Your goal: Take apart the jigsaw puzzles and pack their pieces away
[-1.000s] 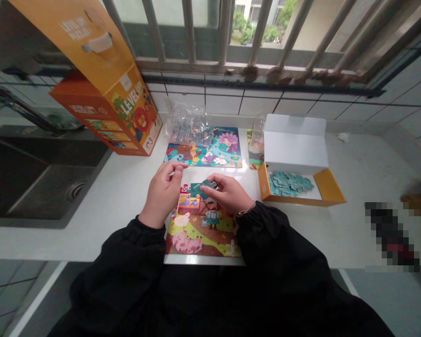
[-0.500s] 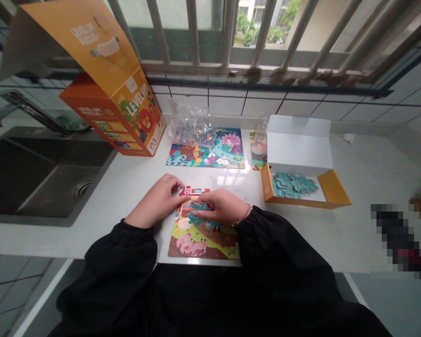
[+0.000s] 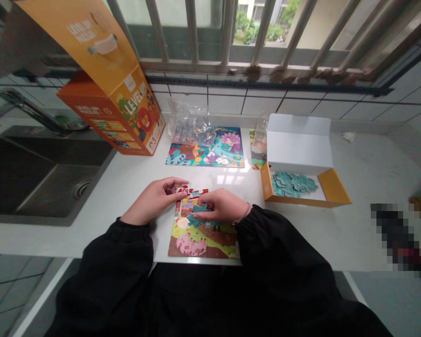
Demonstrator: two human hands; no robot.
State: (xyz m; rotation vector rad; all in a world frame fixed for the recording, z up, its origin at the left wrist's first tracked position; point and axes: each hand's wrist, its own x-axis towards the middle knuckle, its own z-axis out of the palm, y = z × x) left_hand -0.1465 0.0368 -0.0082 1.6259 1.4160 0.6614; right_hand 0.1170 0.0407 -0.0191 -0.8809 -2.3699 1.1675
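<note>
A farm-scene jigsaw puzzle (image 3: 201, 236) lies on the white counter (image 3: 126, 187) in front of me. My left hand (image 3: 157, 200) rests at its upper left corner, fingertips pinched on a red-and-white piece at the puzzle's top edge. My right hand (image 3: 221, 206) is curled over the puzzle's upper middle and holds teal-backed puzzle pieces (image 3: 196, 214) against its surface.
A second finished puzzle (image 3: 210, 152) with a clear plastic bag lies behind. An open orange box (image 3: 331, 189) of teal pieces sits to the right. A big orange puzzle box (image 3: 122, 117) stands at the left, beside a dark sink (image 3: 38, 178). Barred window behind.
Both hands came down from above the puzzle onto its top part. The right hand lowered its teal pieces to the surface; the left fingers moved onto the top edge piece.
</note>
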